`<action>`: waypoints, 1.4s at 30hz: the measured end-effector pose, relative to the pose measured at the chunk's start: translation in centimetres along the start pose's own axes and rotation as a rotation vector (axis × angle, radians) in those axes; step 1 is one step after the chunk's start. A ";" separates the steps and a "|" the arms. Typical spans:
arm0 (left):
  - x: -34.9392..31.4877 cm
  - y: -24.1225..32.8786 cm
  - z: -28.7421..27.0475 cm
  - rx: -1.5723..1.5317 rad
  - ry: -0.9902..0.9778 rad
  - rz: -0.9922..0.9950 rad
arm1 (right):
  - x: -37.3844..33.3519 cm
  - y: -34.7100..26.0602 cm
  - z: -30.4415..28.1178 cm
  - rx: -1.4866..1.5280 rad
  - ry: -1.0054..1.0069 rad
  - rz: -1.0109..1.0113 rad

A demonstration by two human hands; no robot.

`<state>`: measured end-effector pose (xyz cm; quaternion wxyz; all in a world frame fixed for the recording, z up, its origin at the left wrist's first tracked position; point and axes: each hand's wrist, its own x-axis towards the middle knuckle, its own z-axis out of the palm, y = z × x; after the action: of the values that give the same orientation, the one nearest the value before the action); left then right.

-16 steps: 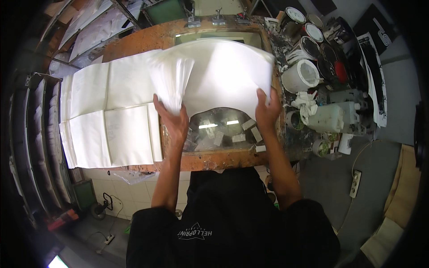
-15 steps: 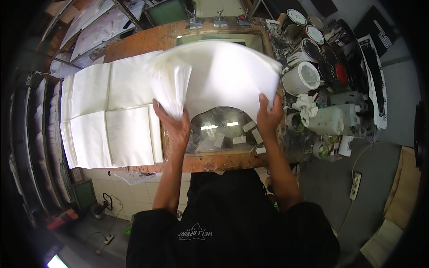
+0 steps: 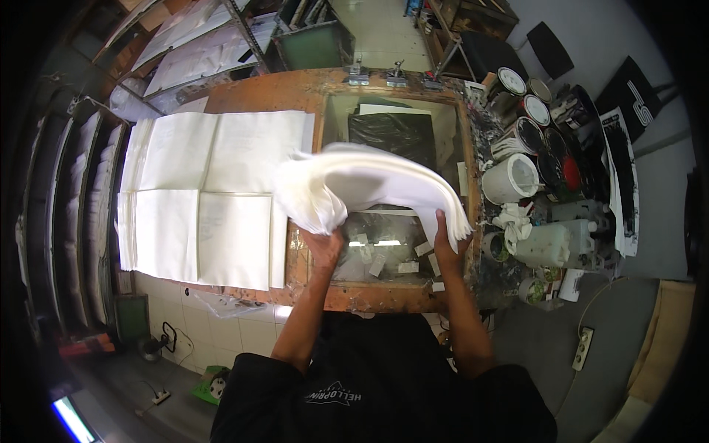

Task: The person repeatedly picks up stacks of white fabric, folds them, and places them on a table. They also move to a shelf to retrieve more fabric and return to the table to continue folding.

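Note:
A thick stack of white sheets (image 3: 377, 166) arches upward between my two hands, above a glass panel (image 3: 369, 258) set into the wooden table (image 3: 258, 92). My left hand (image 3: 323, 245) grips the stack's left end, where the sheets bunch and curl. At the other end, my right hand (image 3: 447, 240) is closed round the edge, and the sheets bend downward there. Some fingers of both hands are hidden by the stack. To the left lie overlapping piles of white sheets (image 3: 236, 240) in two rows. Small pale pieces (image 3: 408, 267) are scattered on the glass.
Metal clamps (image 3: 396, 71) sit at the table's far edge. A black sheet (image 3: 391, 136) lies beyond the stack. On the right stand a white bucket (image 3: 509, 179), several paint cans (image 3: 528, 133) and a translucent jug (image 3: 546, 245). A rack (image 3: 81, 199) stands left, shelves (image 3: 199, 44) far left.
The stack has gone from a broad, spread sheet face to a narrower upward arch, its right end drooping more. The whole view has shifted, showing more of the room beyond the table.

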<state>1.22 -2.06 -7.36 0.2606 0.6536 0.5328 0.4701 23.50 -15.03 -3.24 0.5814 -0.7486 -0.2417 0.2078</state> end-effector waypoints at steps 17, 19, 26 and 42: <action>4.5 -0.6 -2.6 0.255 -0.442 -0.355 | 7.3 5.9 -1.0 -0.273 -0.353 0.254; 3.9 -1.4 -2.4 0.304 -0.416 -0.274 | 7.1 6.4 -0.7 -0.403 -0.350 0.177; 4.2 -0.6 -1.7 0.338 -0.537 -0.270 | 9.7 6.2 0.6 -0.648 -0.146 0.179; -0.2 0.5 -1.7 0.058 -0.212 -0.039 | 0.5 -2.8 0.8 0.018 0.049 -0.037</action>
<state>-0.12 -2.70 -6.32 0.3056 0.6964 0.5281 0.3778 23.09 -13.57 -0.71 0.5976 -0.7437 -0.2391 0.1808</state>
